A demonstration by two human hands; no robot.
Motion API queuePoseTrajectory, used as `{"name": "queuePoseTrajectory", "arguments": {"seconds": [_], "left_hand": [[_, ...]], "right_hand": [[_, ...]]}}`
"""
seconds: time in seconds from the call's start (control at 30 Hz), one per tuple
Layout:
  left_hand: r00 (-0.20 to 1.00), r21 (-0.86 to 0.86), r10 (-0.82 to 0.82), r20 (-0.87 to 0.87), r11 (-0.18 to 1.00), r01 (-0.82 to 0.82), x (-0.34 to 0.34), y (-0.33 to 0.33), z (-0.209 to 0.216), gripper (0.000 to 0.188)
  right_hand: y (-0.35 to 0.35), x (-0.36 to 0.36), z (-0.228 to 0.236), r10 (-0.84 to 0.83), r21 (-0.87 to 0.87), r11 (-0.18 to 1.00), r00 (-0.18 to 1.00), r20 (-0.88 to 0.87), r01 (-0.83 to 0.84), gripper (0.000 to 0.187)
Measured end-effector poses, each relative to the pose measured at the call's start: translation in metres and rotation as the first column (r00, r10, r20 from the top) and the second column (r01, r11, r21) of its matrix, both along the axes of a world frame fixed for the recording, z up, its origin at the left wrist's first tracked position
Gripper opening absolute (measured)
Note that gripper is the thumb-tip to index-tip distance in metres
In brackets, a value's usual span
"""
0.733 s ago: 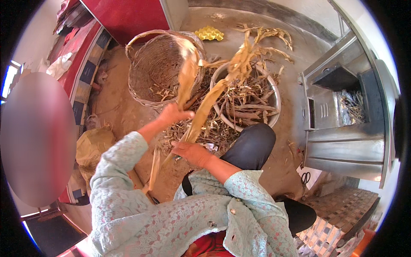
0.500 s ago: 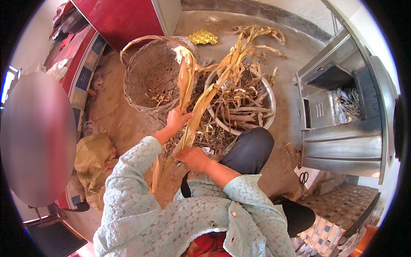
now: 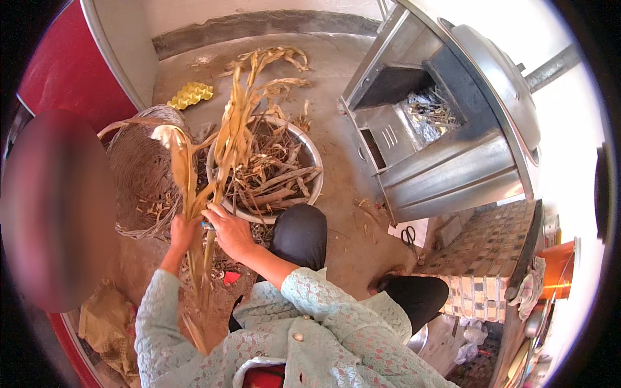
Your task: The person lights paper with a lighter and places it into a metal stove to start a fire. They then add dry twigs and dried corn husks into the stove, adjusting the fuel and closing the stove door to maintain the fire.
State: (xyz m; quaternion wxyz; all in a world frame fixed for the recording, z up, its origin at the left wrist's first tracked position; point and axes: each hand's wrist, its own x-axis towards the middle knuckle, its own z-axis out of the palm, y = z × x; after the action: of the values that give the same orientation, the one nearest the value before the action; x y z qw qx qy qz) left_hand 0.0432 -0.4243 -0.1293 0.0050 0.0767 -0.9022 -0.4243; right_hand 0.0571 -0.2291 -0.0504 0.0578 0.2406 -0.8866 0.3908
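Dried corn stalks with papery leaves stand in front of me, their tops over the basket and basin and their lower ends near my lap. My left hand is closed round the leafy stalk on the left. Close beside it, my right hand is closed on the other stalk. A small blue spot shows by its fingertips, too small to name. Just beyond my hands are a wicker basket with bits of dry leaf inside and a metal basin heaped with broken sticks and stalks.
At right stands a metal stove with an open firebox holding dry stems. Black scissors lie on white paper near a tiled block. A yellow egg tray sits behind the basket; a yellowish sack lies at lower left.
My view has swung to the right, showing more of the stove. My right hand has moved up along the stalk, close beside my left hand, which still grips its stalk.
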Motion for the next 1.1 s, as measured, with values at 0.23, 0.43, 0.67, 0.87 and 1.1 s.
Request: {"name": "queuePoseTrajectory", "arguments": {"seconds": [0.23,0.43,0.67,0.87,1.1], "left_hand": [[0.99,0.384,-0.118,0.082,0.92,0.078,0.066,-0.026,0.083,0.036],[0.992,0.682,-0.112,-0.064,0.72,0.126,0.082,-0.023,0.117,0.06],[1.0,0.886,0.02,0.003,0.464,-0.012,0.069,-0.017,0.111,0.047],[0.986,0.913,0.133,0.104,0.379,-0.148,0.068,-0.051,0.082,0.028],[0.941,0.79,0.219,0.258,0.513,-0.336,0.072,-0.024,0.14,0.018]], "right_hand": [[-0.028,-0.013,0.007,0.086,0.124,0.988,0.995,0.057,-0.093,0.057],[-0.033,-0.011,-0.021,0.363,0.104,0.911,0.896,0.254,-0.399,0.048],[-0.031,-0.005,-0.021,0.428,-0.102,0.903,0.859,0.281,-0.417,0.052],[-0.044,0.0,-0.005,0.497,-0.252,0.84,0.495,0.713,-0.48,0.043],[-0.047,0.001,-0.03,0.566,0.071,0.806,0.8,0.201,-0.588,0.041]]}}
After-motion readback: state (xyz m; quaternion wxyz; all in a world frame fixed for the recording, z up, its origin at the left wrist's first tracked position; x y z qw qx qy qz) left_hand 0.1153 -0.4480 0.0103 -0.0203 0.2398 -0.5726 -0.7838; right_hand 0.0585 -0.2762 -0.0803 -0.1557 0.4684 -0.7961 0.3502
